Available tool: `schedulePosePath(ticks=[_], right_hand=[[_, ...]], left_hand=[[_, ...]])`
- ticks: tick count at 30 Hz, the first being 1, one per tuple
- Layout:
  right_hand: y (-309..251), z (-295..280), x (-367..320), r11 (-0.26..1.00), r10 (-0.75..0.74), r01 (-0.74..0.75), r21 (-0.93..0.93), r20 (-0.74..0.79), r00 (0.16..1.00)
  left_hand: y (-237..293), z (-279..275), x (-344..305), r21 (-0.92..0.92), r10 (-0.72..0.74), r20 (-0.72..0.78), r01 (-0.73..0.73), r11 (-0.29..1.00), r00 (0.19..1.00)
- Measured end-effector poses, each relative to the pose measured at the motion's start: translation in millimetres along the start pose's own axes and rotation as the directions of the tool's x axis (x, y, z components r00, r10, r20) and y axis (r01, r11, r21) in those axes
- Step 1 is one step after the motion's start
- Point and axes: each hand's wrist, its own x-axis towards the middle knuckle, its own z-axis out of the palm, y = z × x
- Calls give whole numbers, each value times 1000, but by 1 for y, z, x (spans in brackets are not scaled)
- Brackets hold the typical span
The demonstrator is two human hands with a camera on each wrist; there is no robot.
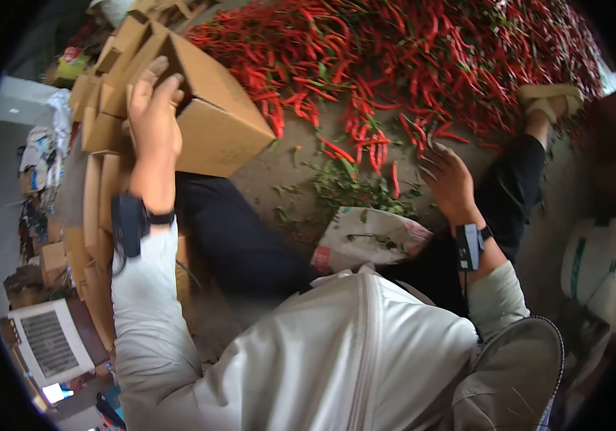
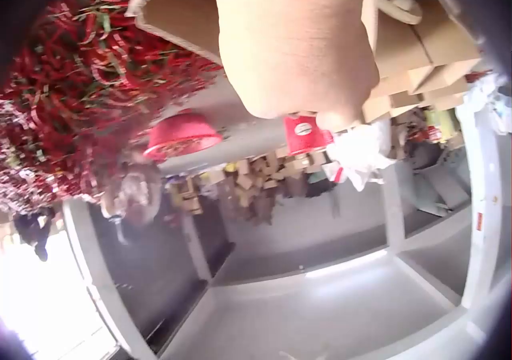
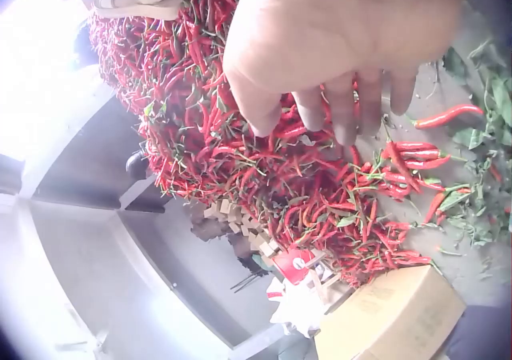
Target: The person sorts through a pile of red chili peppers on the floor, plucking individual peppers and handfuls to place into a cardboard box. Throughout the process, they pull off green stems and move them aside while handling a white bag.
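An open-topped cardboard box (image 1: pixel 225 133) stands tilted beside the left leg in the head view. My left hand (image 1: pixel 155 126) is at its open side, fingers loosely bent and apart; whether they touch the box is unclear. The left wrist view shows the back of that hand (image 2: pixel 296 48) in front of the cardboard. Over the near edge of the red chili pile (image 1: pixel 423 57), my right hand (image 1: pixel 451 179) has its fingers spread and holds nothing visible. Red chilies (image 3: pixel 412 156) lie just past the fingers of the right hand (image 3: pixel 336 40) in the right wrist view.
More cardboard boxes (image 1: pixel 103 187) line the left side. Green leaves (image 1: pixel 354 188) and a pale sack (image 1: pixel 369 237) lie between the legs. A sandaled foot (image 1: pixel 552 100) rests by the pile at right, with a white container (image 1: pixel 595 266) nearer. A red basin (image 2: pixel 182 134) stands farther off.
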Motion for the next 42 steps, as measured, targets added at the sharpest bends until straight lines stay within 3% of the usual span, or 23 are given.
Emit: schedulePosePath(ticks=[1, 2, 5, 7, 8, 9, 11, 15, 17, 18, 19, 21, 22, 24, 26, 28, 32, 34, 35, 37, 38, 41, 42], right_hand=[[-1, 4, 3, 978, -87, 85, -191, -3, 996], [-5, 9, 7, 975, -87, 80, -209, -26, 996], [-13, 22, 27, 910, -33, -56, -411, -205, 978], [-8, 24, 41, 303, -10, 48, -952, 47, 999], [0, 26, 44, -53, -117, 379, -924, 383, 916], [12, 22, 48, -175, -19, 441, -880, 451, 892], [27, 24, 43, -380, 142, 489, -785, 473, 870], [32, 22, 39, -459, 188, 481, -747, 447, 874], [19, 22, 37, -519, 226, 495, -697, 447, 866], [14, 24, 39, -476, 197, 505, -720, 472, 859], [9, 27, 42, -480, 201, 502, -720, 467, 861], [1, 36, 48, -243, 185, 324, -914, 284, 941], [2, 36, 53, -245, 191, 323, -914, 281, 941], [6, 37, 67, -79, 15, 250, -965, 249, 968], [15, 39, 81, -151, 35, 196, -969, 193, 981], [26, 42, 91, -252, 68, 99, -963, 85, 994], [41, 57, 94, -396, 11, -3, -918, -8, 1000], [42, 61, 95, -401, 12, 4, -916, -1, 1000], [41, 63, 95, -403, 9, 9, -915, 6, 1000], [37, 62, 93, -419, 15, 45, -907, 43, 999], [34, 60, 92, -433, 18, 79, -898, 79, 997], [40, 45, 92, -555, 41, 94, -827, 85, 996], [39, 43, 90, -559, 41, 91, -824, 83, 996]], left_hand=[[-16, 9, -16, -79, 9, 211, 8, 997, 977], [-15, 30, -46, -18, -14, 294, 20, 1000, 956], [-52, 76, -101, 78, -209, 584, 202, 976, 784], [-91, 100, -124, 232, -326, 592, 232, 945, 737], [-106, 111, -130, 318, -156, 629, -69, 946, 762], [-126, 116, -134, 352, -33, 668, -277, 894, 743], [-150, 123, -136, 473, -20, 690, -429, 770, 724], [-177, 131, -127, 566, -45, 699, -513, 646, 714], [-184, 131, -120, 644, -119, 714, -580, 498, 690], [-184, 131, -114, 673, -281, 723, -553, 491, 631], [-184, 133, -111, 671, -280, 724, -550, 497, 630], [-184, 132, -108, 678, -410, 734, -545, 493, 542], [-186, 130, -110, 644, -352, 760, -560, 521, 546], [-184, 124, -113, 616, -305, 779, -573, 541, 549], [-178, 118, -114, 590, -260, 793, -587, 554, 551], [-175, 113, -114, 664, -435, 745, -509, 547, 505], [-181, 101, -114, 673, -443, 731, -438, 596, 519], [-181, 99, -114, 640, -308, 705, -386, 664, 639], [-182, 100, -113, 641, -310, 703, -383, 665, 640], [-187, 103, -107, 608, -382, 577, -66, 791, 722], [-198, 102, -106, 504, -492, 550, 201, 840, 675], [-218, 120, -113, 437, -464, 502, 249, 865, 730], [-193, 132, -113, 519, -482, 449, 219, 826, 753]])
